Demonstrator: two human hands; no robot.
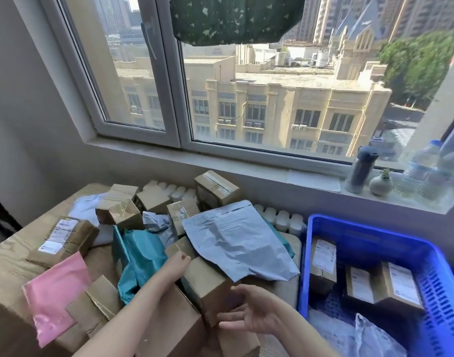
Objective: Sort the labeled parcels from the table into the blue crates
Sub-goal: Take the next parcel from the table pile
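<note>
Low at frame centre, just left of the blue crate [305, 266], a cardboard box [210, 289] is judged stiff and light, best clasped by opposite sides; the left hand [178, 266] is laid on its upper-left edge, grip indiscernible, the right hand [249, 315] spread beside it.

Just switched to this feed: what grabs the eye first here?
The bright blue crate at right, already holding labelled boxes, stands out most. Left of it, the table is heaped with parcels, the pink mailer at lower left brightest. In front, the left hand grips a cardboard box, the right hand open beside it.
</note>
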